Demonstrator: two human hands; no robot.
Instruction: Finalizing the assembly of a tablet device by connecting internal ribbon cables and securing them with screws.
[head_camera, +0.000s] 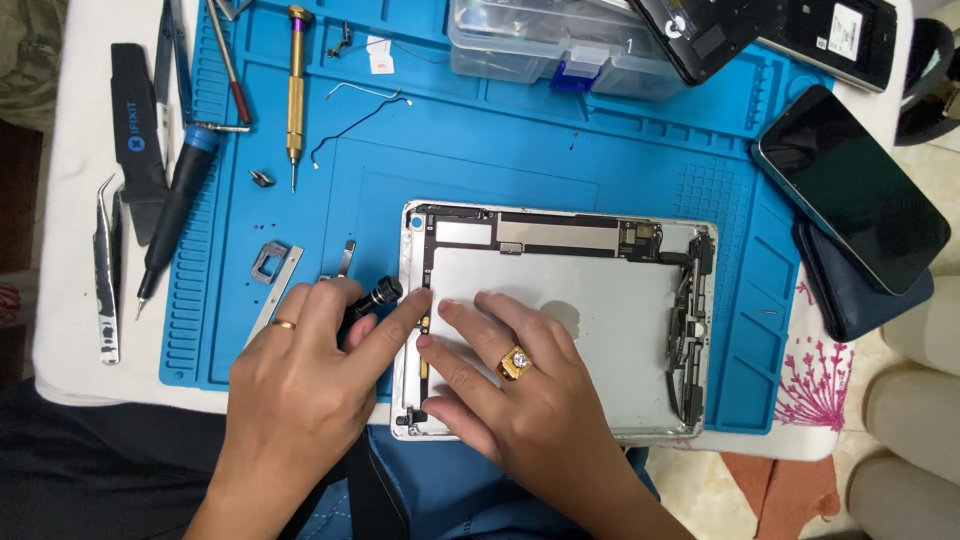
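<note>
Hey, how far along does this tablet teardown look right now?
Done: the tablet shell lies open, screen off, loose brackets set aside on the blue mat. In hand: the left hand holds a black screwdriver at the shell's left edge; the right hand steadies it. Left: board and cables remain inside.

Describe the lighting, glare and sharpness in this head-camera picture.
Head view: even, soft light, with only faint shadows under the left hand and right hand; a dull sheen on the silver tablet shell and a pale reflection on the dark phone screen; the centre is sharp and the edges are slightly bowed.
</note>
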